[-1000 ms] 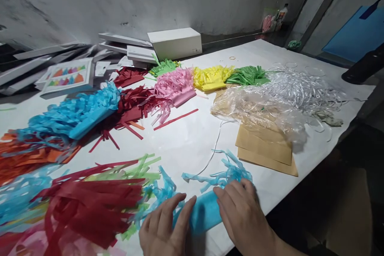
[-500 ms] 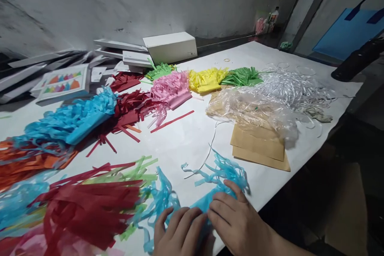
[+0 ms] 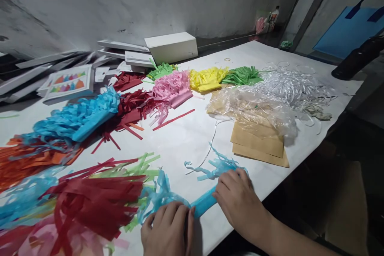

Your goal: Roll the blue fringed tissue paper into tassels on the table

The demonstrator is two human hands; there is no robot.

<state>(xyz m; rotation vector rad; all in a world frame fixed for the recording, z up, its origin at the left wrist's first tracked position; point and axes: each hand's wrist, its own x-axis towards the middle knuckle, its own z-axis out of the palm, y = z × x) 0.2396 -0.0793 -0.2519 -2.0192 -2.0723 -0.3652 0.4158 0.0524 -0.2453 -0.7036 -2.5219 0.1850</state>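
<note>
Head view: at 6 o'clock on the white table (image 3: 192, 144) both hands press on a strip of fringed blue tissue paper (image 3: 204, 204) that is rolled into a narrow tube. The left hand (image 3: 168, 230) lies flat with fingers together over the tube's near end, not clamped around it. The right hand (image 3: 237, 200) has its fingers curled down over the far end, where loose blue fringe (image 3: 219, 166) fans out toward 12 o'clock. More fringe spills from the left end beside a red tassel bundle (image 3: 96, 204) at 8 o'clock.

The step in hand looks like rolling the paper's uncut band tight. The next move probably calls for keeping even pressure from both palms so the roll stays tight, and keeping the fringe free.

Brown envelopes (image 3: 258, 148) lie at 2 o'clock under a clear plastic bag (image 3: 252, 108).
</note>
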